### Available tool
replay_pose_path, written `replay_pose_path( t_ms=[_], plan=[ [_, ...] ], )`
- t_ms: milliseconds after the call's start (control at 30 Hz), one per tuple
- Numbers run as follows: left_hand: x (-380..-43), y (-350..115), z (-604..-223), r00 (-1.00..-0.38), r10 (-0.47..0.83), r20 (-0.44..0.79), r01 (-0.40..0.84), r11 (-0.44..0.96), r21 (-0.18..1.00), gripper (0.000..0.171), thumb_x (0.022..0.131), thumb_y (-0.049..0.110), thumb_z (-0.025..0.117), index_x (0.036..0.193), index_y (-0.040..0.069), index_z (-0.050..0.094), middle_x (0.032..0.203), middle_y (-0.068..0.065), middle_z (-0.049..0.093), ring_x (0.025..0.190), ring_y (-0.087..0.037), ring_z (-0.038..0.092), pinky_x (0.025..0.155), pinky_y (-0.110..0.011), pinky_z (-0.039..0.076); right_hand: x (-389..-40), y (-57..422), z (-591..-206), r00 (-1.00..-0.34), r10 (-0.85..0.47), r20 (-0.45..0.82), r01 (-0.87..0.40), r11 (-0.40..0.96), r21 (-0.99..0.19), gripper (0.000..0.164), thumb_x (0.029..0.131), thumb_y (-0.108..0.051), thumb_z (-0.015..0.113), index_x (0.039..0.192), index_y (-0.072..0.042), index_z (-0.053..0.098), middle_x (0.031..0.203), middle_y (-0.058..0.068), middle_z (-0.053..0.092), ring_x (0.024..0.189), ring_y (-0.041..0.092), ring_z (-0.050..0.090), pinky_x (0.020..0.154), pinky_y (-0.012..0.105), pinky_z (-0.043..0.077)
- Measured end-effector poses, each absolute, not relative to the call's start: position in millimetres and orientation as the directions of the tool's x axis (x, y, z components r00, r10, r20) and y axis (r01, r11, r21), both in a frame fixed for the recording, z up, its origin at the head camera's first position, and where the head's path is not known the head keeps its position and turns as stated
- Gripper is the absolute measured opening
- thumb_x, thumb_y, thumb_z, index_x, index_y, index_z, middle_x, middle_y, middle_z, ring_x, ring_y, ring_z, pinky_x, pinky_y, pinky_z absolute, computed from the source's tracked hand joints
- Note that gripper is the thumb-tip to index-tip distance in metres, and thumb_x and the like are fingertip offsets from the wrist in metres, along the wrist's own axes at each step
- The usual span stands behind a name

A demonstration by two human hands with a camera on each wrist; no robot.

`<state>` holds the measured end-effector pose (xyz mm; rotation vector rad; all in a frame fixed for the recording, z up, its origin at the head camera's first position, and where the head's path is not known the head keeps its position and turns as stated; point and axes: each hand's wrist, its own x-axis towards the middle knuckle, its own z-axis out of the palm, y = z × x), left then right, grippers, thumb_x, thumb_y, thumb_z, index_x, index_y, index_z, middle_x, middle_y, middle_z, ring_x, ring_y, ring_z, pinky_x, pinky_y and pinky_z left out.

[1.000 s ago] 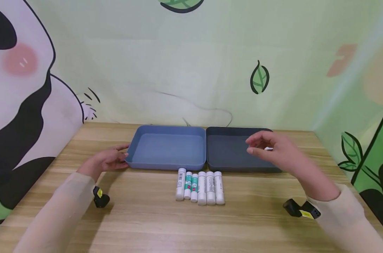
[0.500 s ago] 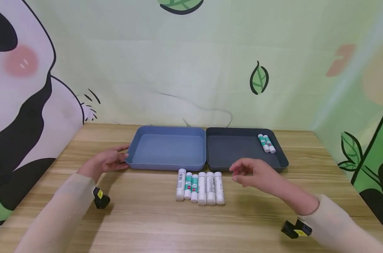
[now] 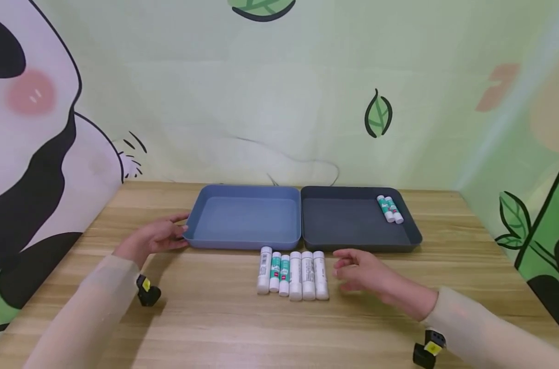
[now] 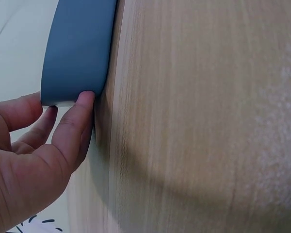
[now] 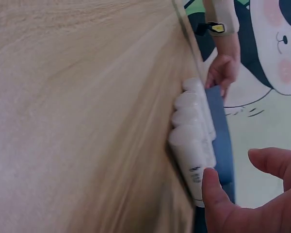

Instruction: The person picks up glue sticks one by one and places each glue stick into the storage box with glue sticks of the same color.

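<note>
My left hand [image 3: 157, 237] touches the left wall of the blue tray [image 3: 244, 243]; in the left wrist view its fingertips [image 4: 86, 97] meet the tray's corner. Just right of a row of glue sticks, my right hand [image 3: 364, 271] holds nothing, with thumb and fingers apart. Nearest to it lies a large white glue stick [image 3: 320, 277], also seen as a white glue stick [image 5: 189, 158] in the right wrist view. The row has several large white sticks and two smaller green-and-white glue sticks [image 3: 275, 271].
A dark grey tray [image 3: 344, 243] adjoins the blue one on the right. Two green-and-white glue sticks [image 3: 390, 208] lie in its right side. Behind the wooden table [image 3: 224, 323] hangs a green printed backdrop [image 3: 191, 102] with a panda and leaves.
My right hand has moved from above the dark tray down and left to beside the row, uncovering the two glue sticks in that tray. My left hand has stayed at the blue tray.
</note>
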<state>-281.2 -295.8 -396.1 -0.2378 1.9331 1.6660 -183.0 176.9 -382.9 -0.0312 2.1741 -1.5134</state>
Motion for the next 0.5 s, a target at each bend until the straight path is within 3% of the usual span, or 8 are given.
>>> replay_pose_path(
  t_ms=[233, 500],
  plan=[
    [-283, -296, -397, -0.821, 0.238, -0.519, -0.48, 0.207, 0.853, 0.071, 0.108, 0.007, 0.042, 0.165, 0.012, -0.001, 0.116, -0.004, 0.041, 0.098, -0.007, 0.053, 0.088, -0.023, 0.057, -191, 168, -393, -0.867, -0.257, -0.428, 0.316, 0.381, -0.869, 0.066, 0.098, -0.007, 0.065, 0.153, 0.01, 0.033, 0.14, 0.027, 0.048, 0.108, 0.023, 0.061, 0.093, 0.04, 0.061],
    [-282, -295, -396, -0.818, 0.237, -0.523, -0.486, 0.2, 0.851, 0.072, 0.108, 0.007, 0.042, 0.165, 0.012, -0.002, 0.117, -0.004, 0.042, 0.097, -0.006, 0.054, 0.087, -0.022, 0.057, -192, 157, -403, -0.868, -0.223, -0.443, 0.347, 0.365, -0.864, 0.067, 0.095, -0.003, 0.067, 0.151, 0.013, 0.034, 0.137, 0.027, 0.047, 0.105, 0.023, 0.06, 0.088, 0.036, 0.062]
  ],
)
